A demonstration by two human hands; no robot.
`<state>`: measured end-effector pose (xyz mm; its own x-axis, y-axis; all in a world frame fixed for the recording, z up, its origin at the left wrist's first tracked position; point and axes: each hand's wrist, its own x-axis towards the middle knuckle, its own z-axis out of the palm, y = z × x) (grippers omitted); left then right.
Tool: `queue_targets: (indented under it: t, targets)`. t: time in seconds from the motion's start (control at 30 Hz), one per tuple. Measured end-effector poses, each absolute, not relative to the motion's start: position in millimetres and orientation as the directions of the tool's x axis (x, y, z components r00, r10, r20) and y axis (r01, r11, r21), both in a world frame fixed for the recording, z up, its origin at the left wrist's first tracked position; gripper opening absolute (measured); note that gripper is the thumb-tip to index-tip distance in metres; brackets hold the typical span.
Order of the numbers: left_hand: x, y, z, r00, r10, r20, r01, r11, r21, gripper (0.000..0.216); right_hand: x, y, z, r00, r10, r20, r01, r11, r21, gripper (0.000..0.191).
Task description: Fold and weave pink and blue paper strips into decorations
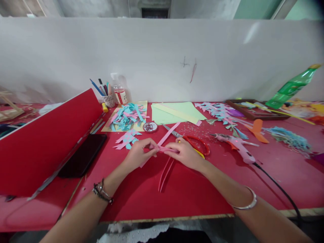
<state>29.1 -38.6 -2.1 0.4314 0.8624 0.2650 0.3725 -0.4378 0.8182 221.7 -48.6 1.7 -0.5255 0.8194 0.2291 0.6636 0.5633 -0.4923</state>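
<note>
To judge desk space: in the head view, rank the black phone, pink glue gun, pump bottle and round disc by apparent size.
Largest to smallest:
1. Black phone
2. Pink glue gun
3. Pump bottle
4. Round disc

Right hand (186, 153) hides parts of scissors (176, 134) and pink strip (164, 149). Purple piece (319, 158) cropped at right edge. Bottle (291, 88) label unreadable.

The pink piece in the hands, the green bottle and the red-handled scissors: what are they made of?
Pink piece: perhaps matte paper or ribbon, thin and dull; too small to settle. Green bottle: probably glossy plastic, possibly glass; see-through and shiny. Red-handled scissors: likely metal blades, with a grey sheen, and plastic handles, smooth and evenly coloured.
</note>
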Motion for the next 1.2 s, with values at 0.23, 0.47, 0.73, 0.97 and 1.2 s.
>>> queue_targets:
  t: [0.23,0.47,0.73,0.97,1.2]
  targets:
    - [28.9,-35.1,-3.9,0.343,0.893,0.292,0.289,-0.396,0.872,0.013,225.2,-45.0,-2.5,-0.51,0.818,0.268,0.649,0.57,-0.504,0.032]
    - [31.4,-37.7,-2.6,0.346,0.902,0.257,0.22,-0.344,0.913,0.013,223.9,-45.8,-2.2,-0.504,0.809,0.302,0.639,0.585,-0.5,0.027]
    - [35.6,-38.1,-4.7,0.331,0.915,0.23,0.14,-0.289,0.947,0.017,222.7,-45.3,-0.2,-0.562,0.772,0.296,0.622,0.631,-0.464,0.033]
    - [33.5,-36.2,-3.8,0.361,0.922,0.141,0.273,-0.249,0.929,0.016,224.2,-43.7,-2.9,-0.543,0.781,0.307,0.616,0.62,-0.486,0.034]
    - [32.6,-37.3,0.1,0.352,0.918,0.186,0.314,-0.303,0.9,0.015,224.9,-45.1,-0.6,-0.502,0.813,0.295,0.633,0.577,-0.516,0.03]
